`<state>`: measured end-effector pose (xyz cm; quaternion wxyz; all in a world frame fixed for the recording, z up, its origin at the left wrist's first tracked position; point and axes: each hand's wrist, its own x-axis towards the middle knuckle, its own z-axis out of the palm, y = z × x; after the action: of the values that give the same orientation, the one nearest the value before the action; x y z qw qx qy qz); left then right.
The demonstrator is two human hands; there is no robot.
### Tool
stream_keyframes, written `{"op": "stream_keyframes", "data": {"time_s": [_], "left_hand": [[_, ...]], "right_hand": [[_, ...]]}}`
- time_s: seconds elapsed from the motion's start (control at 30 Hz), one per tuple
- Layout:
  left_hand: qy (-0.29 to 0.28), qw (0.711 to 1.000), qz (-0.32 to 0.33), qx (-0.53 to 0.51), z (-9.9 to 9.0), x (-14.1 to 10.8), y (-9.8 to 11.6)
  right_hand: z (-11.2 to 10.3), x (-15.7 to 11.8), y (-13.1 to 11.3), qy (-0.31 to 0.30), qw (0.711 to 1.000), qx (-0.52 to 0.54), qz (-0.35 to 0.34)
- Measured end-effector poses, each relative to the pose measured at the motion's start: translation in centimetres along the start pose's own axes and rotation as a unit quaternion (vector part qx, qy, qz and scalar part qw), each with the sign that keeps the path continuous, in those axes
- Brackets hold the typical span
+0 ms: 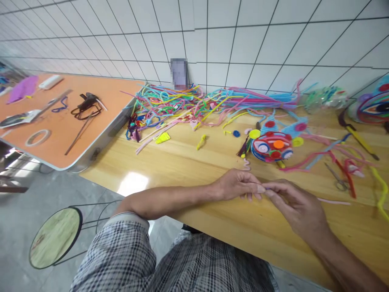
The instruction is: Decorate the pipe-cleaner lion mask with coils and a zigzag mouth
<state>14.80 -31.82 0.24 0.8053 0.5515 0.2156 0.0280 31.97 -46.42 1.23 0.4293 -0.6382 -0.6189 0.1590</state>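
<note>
Near the bench's (170,172) front edge, the left hand (238,185) and right hand (299,205) are pinching, fingertips nearly closed, a purple sliver (267,188), mostly hidden.

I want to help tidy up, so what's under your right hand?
The wooden table lies beneath your right hand. A pale pink strip shows at the hand's edge; whether it continues underneath can't be seen; your hand covers that.
</note>
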Motion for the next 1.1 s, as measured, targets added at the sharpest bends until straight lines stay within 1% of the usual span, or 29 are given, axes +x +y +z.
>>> {"op": "stream_keyframes", "data": {"time_s": [0.07,0.17,0.23,0.3,0.47,0.53,0.63,0.7,0.8,0.87,0.97,1.03,1.1], "left_hand": [[0.026,0.999,0.023,-0.009,0.3,0.0,-0.6],[0.069,0.993,0.096,-0.024,0.8,-0.1,-1.1],[0.095,0.985,0.14,-0.028,1.0,-0.2,-1.3],[0.111,0.981,0.158,-0.027,1.1,-0.2,-1.5],[0.131,0.977,0.16,-0.045,1.1,-0.1,-1.7],[0.138,0.976,0.161,-0.057,1.2,-0.1,-1.7],[0.143,0.976,0.146,-0.07,1.3,-0.2,-1.6],[0.148,0.977,0.128,-0.081,1.4,-0.3,-1.6],[0.155,0.977,0.103,-0.105,1.4,-0.6,-1.6],[0.155,0.978,0.096,-0.099,1.2,-0.8,-1.6],[0.161,0.98,0.105,-0.054,0.9,-0.8,-1.7],[0.167,0.98,0.109,-0.028,0.8,-0.8,-1.7],[0.172,0.979,0.105,-0.007,0.7,-0.8,-1.7]], "right_hand": [[0.5,-0.2,0.2,0.011,0.997,0.052,0.055],[1.3,-0.2,-0.1,0.041,0.988,0.099,0.113],[1.7,-0.1,-0.6,0.063,0.983,0.112,0.131],[2.0,0.0,-0.9,0.083,0.979,0.128,0.134],[2.7,0.0,-1.1,0.103,0.974,0.157,0.125],[2.9,0.0,-1.0,0.106,0.975,0.156,0.122],[3.3,0.0,-1.0,0.11,0.977,0.144,0.113],[3.4,0.0,-1.1,0.118,0.981,0.121,0.092],[3.4,-0.1,-1.1,0.137,0.988,0.069,0.03],[3.4,-0.2,-1.2,0.142,0.989,0.044,-0.002],[3.6,-0.4,-1.3,0.129,0.991,0.037,-0.003],[3.5,-0.5,-1.4,0.099,0.994,0.042,0.011],[2.4,-0.8,-1.1,0.065,0.997,0.037,0.021]]}}
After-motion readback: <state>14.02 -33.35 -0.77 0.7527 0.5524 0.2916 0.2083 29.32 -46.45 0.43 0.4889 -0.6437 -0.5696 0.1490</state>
